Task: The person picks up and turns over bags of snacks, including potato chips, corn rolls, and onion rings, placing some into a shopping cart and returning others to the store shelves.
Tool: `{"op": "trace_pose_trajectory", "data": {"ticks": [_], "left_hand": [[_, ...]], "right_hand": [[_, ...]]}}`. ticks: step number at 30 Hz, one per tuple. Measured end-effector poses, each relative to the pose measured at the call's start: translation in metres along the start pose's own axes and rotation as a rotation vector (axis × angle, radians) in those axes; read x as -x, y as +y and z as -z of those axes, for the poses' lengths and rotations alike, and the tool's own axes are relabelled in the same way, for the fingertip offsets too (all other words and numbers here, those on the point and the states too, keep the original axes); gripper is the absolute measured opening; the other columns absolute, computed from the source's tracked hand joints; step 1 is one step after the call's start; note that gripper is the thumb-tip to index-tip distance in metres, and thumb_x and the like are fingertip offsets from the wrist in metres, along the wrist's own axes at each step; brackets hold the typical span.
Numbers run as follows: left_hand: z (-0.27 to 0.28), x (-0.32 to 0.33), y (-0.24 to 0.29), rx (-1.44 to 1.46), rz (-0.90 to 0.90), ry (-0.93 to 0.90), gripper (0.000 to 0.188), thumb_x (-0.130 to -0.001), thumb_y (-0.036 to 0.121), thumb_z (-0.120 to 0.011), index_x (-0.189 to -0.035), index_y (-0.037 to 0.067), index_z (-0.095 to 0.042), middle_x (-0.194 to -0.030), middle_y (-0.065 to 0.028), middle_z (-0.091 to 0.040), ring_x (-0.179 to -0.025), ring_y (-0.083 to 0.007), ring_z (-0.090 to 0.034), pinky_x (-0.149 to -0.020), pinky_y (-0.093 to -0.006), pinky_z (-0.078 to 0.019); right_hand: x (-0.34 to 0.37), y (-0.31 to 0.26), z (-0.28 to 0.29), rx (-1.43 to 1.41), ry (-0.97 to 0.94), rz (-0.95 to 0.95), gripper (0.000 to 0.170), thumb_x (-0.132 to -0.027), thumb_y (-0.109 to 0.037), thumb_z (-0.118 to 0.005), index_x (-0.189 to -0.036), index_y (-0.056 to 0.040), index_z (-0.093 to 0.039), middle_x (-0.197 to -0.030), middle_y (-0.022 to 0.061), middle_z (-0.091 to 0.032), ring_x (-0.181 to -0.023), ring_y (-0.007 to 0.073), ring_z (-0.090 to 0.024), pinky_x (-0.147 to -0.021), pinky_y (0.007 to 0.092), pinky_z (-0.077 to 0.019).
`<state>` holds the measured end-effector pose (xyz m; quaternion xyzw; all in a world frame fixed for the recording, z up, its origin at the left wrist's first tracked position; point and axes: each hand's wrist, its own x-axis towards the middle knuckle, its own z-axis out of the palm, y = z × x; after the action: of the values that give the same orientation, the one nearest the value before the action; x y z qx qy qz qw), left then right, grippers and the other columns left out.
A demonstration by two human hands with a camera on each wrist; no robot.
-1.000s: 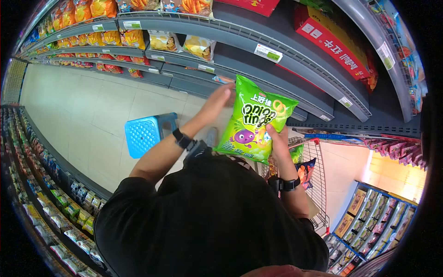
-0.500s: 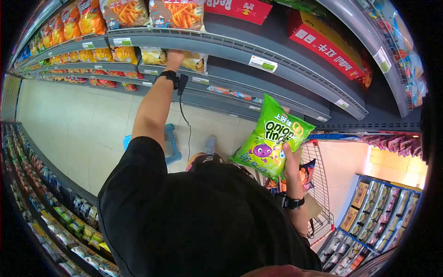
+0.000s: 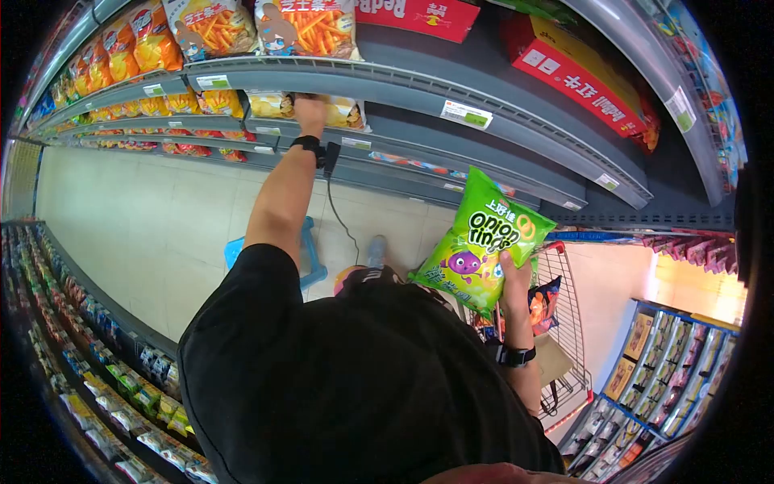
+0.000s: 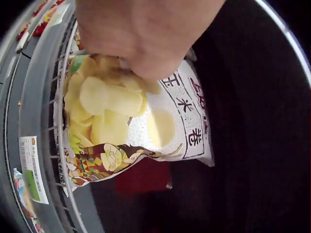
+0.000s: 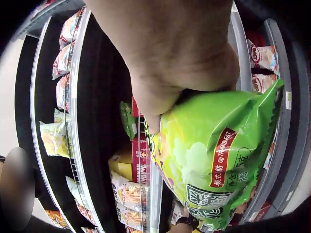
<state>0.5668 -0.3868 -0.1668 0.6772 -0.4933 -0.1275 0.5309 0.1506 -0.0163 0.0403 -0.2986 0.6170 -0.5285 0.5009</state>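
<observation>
My left hand [image 3: 310,114] reaches into a lower shelf, among white-and-yellow snack bags. In the left wrist view the left hand [image 4: 143,41] is over a bag of corn rolls [image 4: 104,109], overlapping its upper part. Its fingertips are hidden, so I cannot tell whether they grip the bag. My right hand [image 3: 516,284] holds a green bag of onion rings [image 3: 484,242] by its lower right side, thumb on the printed front. In the right wrist view the bag's green side [image 5: 233,131] bulges out beneath the hand.
A shopping cart [image 3: 574,331] holding a dark snack bag [image 3: 545,305] stands at my right. A blue stool [image 3: 313,258] is on the floor, partly behind my left arm. Red Bull boxes [image 3: 576,89] and fries-printed bags [image 3: 306,32] sit on the shelf above. A cable hangs from my left wrist.
My left hand has gone from beside the onion rings bag up and left into the lower shelf. My right hand has carried the onion rings bag to the right and slightly down.
</observation>
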Motion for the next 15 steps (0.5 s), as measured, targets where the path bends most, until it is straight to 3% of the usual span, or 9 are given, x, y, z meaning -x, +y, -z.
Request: {"op": "trace_pose_trajectory", "data": {"ticks": [3,4,7,10,11,12,13,14,15], "left_hand": [[0.019,0.009,0.062,0.109,0.08,0.04,0.035,-0.081,0.013,-0.066,-0.11,-0.002,-0.056,-0.105,-0.0219,-0.066,-0.101,-0.0347,-0.063,-0.084,-0.0412,-0.0476],[0.019,0.012,0.068,0.087,0.122,0.077,0.032,-0.082,0.01,-0.063,-0.109,-0.004,-0.055,-0.102,-0.0214,-0.066,-0.099,-0.0357,-0.063,-0.085,-0.0394,-0.047],[0.012,0.009,0.058,0.393,0.025,0.099,0.033,-0.083,0.009,-0.061,-0.112,-0.006,-0.054,-0.107,-0.0218,-0.062,-0.103,-0.037,-0.058,-0.091,-0.0392,-0.0435],[0.027,0.041,0.069,0.127,-0.035,0.198,0.034,-0.084,0.008,-0.058,-0.114,-0.006,-0.052,-0.113,-0.0198,-0.057,-0.107,-0.034,-0.054,-0.095,-0.0385,-0.0395],[0.043,0.062,0.095,0.183,0.013,0.109,0.035,-0.086,0.009,-0.056,-0.117,-0.005,-0.049,-0.118,-0.019,-0.053,-0.112,-0.031,-0.05,-0.097,-0.0384,-0.0373],[0.055,0.088,0.114,0.221,0.003,0.083,0.025,-0.089,0.008,-0.053,-0.111,-0.004,-0.055,-0.102,-0.0132,-0.061,-0.096,-0.0236,-0.058,-0.086,-0.0338,-0.0449],[0.075,0.114,0.14,0.334,0.042,-0.135,0.016,-0.089,0.004,-0.05,-0.099,-0.002,-0.061,-0.092,-0.008,-0.065,-0.085,-0.0186,-0.06,-0.078,-0.0295,-0.0471],[0.085,0.14,0.146,0.441,-0.046,-0.324,0.017,-0.091,0.001,-0.048,-0.091,-0.001,-0.064,-0.086,-0.0044,-0.067,-0.078,-0.0144,-0.059,-0.072,-0.0282,-0.0477],[0.094,0.161,0.153,0.502,-0.013,-0.546,0.018,-0.09,0.0,-0.047,-0.099,0.0,-0.063,-0.093,-0.0055,-0.066,-0.084,-0.0138,-0.059,-0.076,-0.028,-0.0474]], "right_hand": [[-0.004,-0.001,-0.012,-0.021,0.002,-0.004,0.048,-0.085,-0.016,-0.07,-0.122,0.0036,-0.049,-0.112,0.0089,-0.06,-0.096,0.0156,-0.057,-0.086,0.0302,-0.0458],[-0.006,-0.002,-0.014,-0.027,-0.003,-0.001,0.048,-0.085,-0.016,-0.071,-0.122,0.0036,-0.049,-0.112,0.0089,-0.06,-0.096,0.0156,-0.057,-0.086,0.0301,-0.0458],[-0.013,0.0,-0.018,0.021,-0.052,0.041,0.048,-0.084,-0.016,-0.071,-0.122,0.0034,-0.049,-0.111,0.009,-0.061,-0.096,0.0156,-0.057,-0.086,0.0299,-0.0458],[-0.018,-0.002,-0.021,-0.007,-0.063,0.054,0.046,-0.085,-0.015,-0.07,-0.121,0.0036,-0.049,-0.111,0.0085,-0.061,-0.096,0.0155,-0.057,-0.086,0.0295,-0.0456],[-0.02,-0.002,-0.021,-0.02,-0.059,0.059,0.046,-0.085,-0.015,-0.07,-0.121,0.0036,-0.049,-0.111,0.0084,-0.061,-0.096,0.0156,-0.057,-0.086,0.0294,-0.0455],[-0.023,0.002,-0.019,-0.021,-0.041,0.059,0.045,-0.085,-0.014,-0.069,-0.122,0.0034,-0.049,-0.112,0.0081,-0.06,-0.096,0.0155,-0.057,-0.086,0.0293,-0.0455],[-0.024,0.002,-0.02,-0.024,-0.033,0.067,0.045,-0.085,-0.013,-0.069,-0.122,0.0033,-0.049,-0.113,0.0082,-0.06,-0.096,0.0155,-0.057,-0.086,0.0291,-0.0455],[-0.025,0.003,-0.021,-0.027,-0.025,0.074,0.046,-0.085,-0.013,-0.069,-0.123,0.0031,-0.049,-0.113,0.0082,-0.06,-0.097,0.0154,-0.057,-0.086,0.029,-0.0455],[-0.026,0.003,-0.023,-0.028,-0.019,0.08,0.046,-0.085,-0.013,-0.069,-0.123,0.0029,-0.049,-0.114,0.0082,-0.059,-0.097,0.0154,-0.057,-0.086,0.0289,-0.0454]]}}
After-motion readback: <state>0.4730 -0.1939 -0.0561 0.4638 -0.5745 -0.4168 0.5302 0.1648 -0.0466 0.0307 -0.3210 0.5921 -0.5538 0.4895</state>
